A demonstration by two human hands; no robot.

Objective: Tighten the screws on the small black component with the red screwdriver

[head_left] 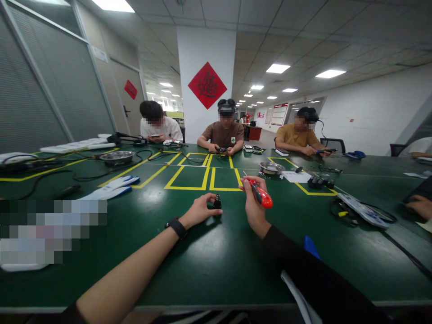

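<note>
My left hand (200,210), with a dark watch on its wrist, reaches over the green table (189,274). Its thumb and fingers pinch a small black part with a narrow neck (218,202), which stands upright at the table surface. To the right, my right hand (255,215) is wrapped round a red and black screwdriver (262,195). The thin shaft points up and away, to the left of the handle, and the tip is apart from the black part. What exactly the black part is cannot be made out.
White and blue gloves (113,186) lie at left. Metal bowls (272,168), black blocks (320,181) and a white power strip (362,210) are farther off. Yellow tape (187,187) marks the table. Several people sit around it; a co-worker's hand (419,206) rests at right.
</note>
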